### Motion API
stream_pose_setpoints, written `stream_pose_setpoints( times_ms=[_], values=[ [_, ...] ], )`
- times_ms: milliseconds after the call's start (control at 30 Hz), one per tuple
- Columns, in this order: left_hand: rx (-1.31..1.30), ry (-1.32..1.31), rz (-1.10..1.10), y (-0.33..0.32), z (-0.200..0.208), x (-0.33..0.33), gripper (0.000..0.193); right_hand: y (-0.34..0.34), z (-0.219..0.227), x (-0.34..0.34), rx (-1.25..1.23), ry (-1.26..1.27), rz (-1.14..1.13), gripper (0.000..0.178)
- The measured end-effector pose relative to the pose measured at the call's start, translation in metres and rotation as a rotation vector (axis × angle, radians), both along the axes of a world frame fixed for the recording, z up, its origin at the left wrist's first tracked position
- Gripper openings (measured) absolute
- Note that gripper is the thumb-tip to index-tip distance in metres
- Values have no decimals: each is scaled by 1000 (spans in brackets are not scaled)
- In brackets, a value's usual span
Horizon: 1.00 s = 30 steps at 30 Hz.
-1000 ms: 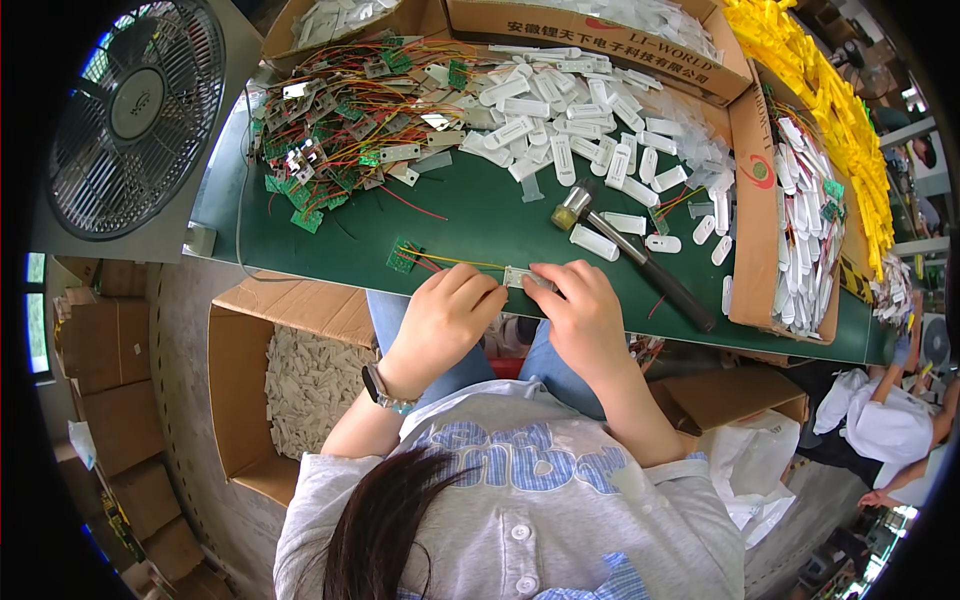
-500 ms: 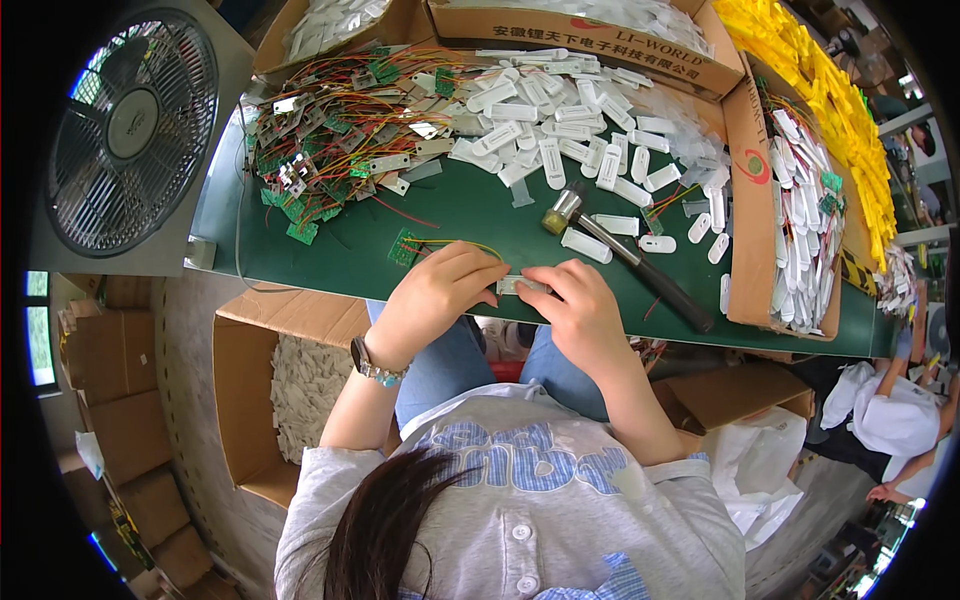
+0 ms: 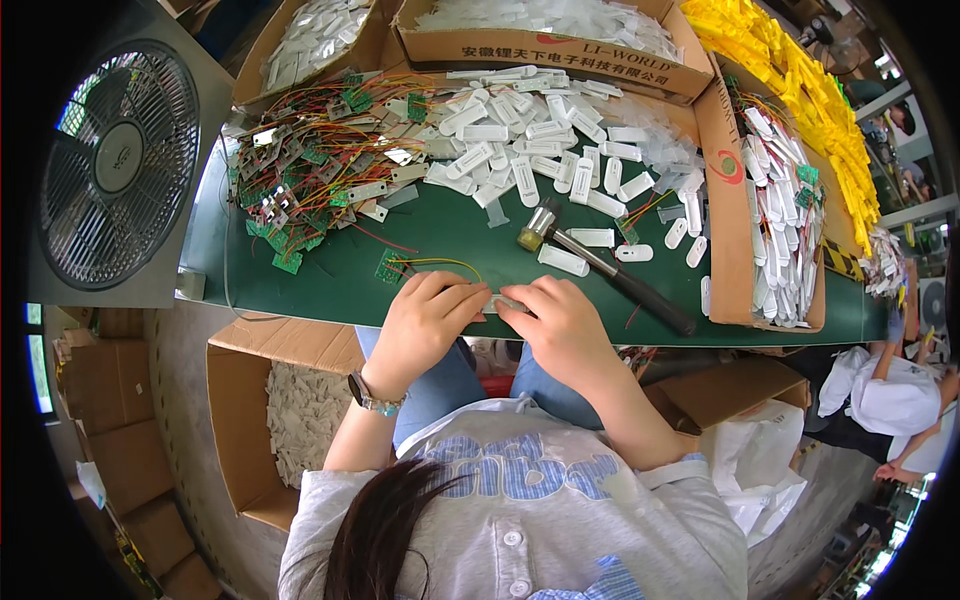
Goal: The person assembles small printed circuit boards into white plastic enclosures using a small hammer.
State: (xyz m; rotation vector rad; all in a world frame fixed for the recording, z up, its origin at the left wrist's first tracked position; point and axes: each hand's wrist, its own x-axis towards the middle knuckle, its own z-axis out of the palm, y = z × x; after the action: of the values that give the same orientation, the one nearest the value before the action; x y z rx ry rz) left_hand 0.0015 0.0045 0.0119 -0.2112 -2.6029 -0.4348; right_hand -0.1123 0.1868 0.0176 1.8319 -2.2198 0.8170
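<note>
- Close work at the bench: our two hands draw nearer together than a second ago, covering most of the small pale strip between them at the front edge.
- Our right hand pinches the strip's right end between thumb and fingers.
- Our left hand bunches its fingertips at the other end; whether they grip strip or wire, we cannot tell.
- The yellow wire, nearly straight a second earlier, now bows between the green circuit board and our left fingers.
- We judge this a close adjustment at the strip's wire end, with the piece not yet set down.
- Behind our right hand, the hammer lies untouched.
</note>
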Motion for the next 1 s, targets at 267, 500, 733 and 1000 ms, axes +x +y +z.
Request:
stream_pose_setpoints(
  times_ms=[267,500,733,1000],
  values=[
    [39,8,17,-6,-4,5,34,-30,61,-116,161,65,-246,15],
    [91,-22,-1,-5,-2,3,36,-44,20,-269,270,43,-781,23],
    [89,-34,28,-4,-5,8,33,-61,19,-280,391,-112,-878,40],
    [112,-12,16,-3,-6,5,34,-37,3,-297,193,-443,-742,44]
  ],
)
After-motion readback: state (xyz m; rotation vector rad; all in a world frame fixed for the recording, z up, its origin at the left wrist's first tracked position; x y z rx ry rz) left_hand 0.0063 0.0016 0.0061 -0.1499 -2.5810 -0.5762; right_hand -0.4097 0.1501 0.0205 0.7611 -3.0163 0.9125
